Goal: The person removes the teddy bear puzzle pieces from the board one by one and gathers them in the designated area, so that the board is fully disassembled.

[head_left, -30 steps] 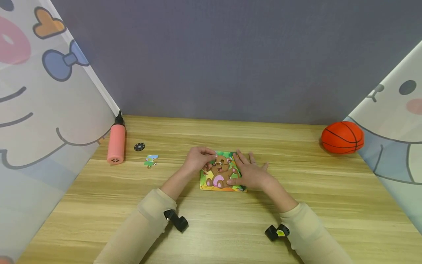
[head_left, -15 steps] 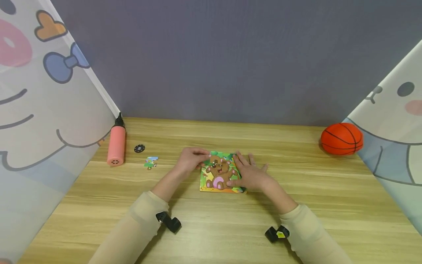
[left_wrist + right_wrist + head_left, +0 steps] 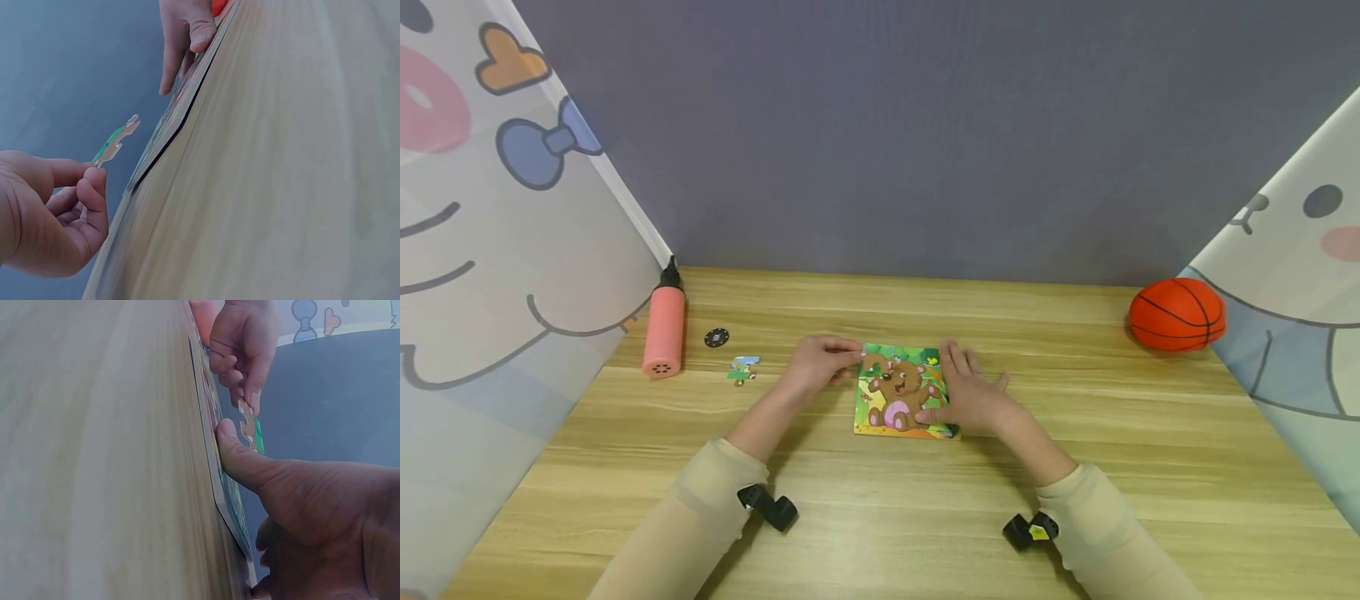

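1. A wooden table [image 3: 880,521] fills the bottom of the head view, with a dark grey wall [image 3: 925,142] across the top. Walls with big cartoon animals stand at the left side [image 3: 490,217] and the right side [image 3: 1326,292].
2. In the middle of the frame lies a square bear puzzle [image 3: 897,414], flat on the table.
3. The left hand [image 3: 811,368] is just left of the puzzle's upper left corner. Its thumb and a finger pinch a little puzzle piece [image 3: 114,145]. The left wrist view shows the piece tilted, up off the table and apart from the puzzle.
4. The right hand [image 3: 976,400] rests on the right side of the puzzle. Its fingers are straight, and its thumb sticks out wide onto the bear picture.
5. Left of the middle are some loose puzzle bits [image 3: 742,369], with a round black chip [image 3: 717,337] just above them. A pink bottle [image 3: 664,333] with a black top lies farther left.
6. An orange ball [image 3: 1177,315] with black lines sits near the right edge.
7. Both arms have pale sleeves [image 3: 692,517], and each wears a small black camera [image 3: 767,507].
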The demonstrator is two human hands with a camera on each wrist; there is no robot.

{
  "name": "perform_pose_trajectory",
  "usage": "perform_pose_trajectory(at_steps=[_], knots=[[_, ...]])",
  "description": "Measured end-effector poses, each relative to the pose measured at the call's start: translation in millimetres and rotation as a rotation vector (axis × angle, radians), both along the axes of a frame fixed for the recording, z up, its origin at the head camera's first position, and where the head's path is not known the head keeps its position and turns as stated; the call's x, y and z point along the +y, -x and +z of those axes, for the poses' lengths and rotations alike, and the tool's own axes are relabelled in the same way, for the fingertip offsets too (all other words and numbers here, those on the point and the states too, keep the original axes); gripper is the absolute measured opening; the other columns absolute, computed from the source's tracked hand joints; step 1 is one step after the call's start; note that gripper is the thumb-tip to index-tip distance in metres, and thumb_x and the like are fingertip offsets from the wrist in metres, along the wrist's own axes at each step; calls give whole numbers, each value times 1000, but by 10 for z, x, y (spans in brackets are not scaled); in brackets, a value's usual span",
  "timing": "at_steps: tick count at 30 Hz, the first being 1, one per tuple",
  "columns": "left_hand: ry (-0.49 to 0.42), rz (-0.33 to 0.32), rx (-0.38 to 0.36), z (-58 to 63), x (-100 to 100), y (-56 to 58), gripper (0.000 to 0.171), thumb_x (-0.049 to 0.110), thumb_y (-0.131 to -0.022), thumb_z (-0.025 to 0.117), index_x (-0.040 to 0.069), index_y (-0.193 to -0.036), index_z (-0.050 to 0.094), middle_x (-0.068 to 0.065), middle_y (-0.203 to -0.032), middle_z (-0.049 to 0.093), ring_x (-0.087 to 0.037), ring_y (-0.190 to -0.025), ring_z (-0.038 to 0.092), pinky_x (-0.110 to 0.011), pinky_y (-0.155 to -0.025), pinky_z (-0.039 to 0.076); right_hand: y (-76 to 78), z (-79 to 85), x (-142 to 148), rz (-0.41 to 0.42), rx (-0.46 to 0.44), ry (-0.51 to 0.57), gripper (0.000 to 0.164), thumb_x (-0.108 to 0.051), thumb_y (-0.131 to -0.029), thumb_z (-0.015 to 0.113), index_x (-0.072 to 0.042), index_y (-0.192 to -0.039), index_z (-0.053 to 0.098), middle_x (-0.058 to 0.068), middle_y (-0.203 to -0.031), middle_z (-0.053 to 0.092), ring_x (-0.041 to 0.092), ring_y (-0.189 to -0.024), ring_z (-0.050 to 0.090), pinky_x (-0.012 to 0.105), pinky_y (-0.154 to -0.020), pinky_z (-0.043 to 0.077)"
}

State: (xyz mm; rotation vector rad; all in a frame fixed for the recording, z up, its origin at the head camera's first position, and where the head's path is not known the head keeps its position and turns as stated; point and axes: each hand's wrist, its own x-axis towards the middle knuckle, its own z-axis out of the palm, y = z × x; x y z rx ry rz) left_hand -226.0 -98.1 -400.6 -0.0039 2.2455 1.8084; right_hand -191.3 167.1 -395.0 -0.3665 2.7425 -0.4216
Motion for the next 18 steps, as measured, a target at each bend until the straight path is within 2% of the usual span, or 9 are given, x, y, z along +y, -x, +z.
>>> perform_pose_trajectory(at_steps=[4, 9, 18], knots=[[9, 5, 4, -1, -51, -2, 20, 11, -95, 72, 0, -112, 73, -13, -104, 70, -15, -69, 61, -22, -58, 50, 0, -5, 1, -49, -4, -17, 130, -70, -80, 71, 0, -160, -2, 19, -166, -11, 43, -151, -8, 87, -98, 1], [9, 0, 5, 13, -139, -22, 21, 12, -95, 72, 0, -112, 72, -13, -108, 70, -15, -70, 61, -21, -59, 50, -6, -7, 15, -94, -34, -62, 130, -76, -77, 69, -6, -162, 1, 16, -167, -11, 46, -149, -11, 89, -94, 1], [8, 7, -11, -10, -318, -26, 24, 13, -97, 70, -1, -116, 70, -15, -111, 68, -16, -74, 61, -21, -60, 49, -4, -1, 16, -106, -64, -70, 128, -77, -78, 66, -8, -162, -1, 14, -167, -14, 48, -148, -15, 91, -91, -1]])
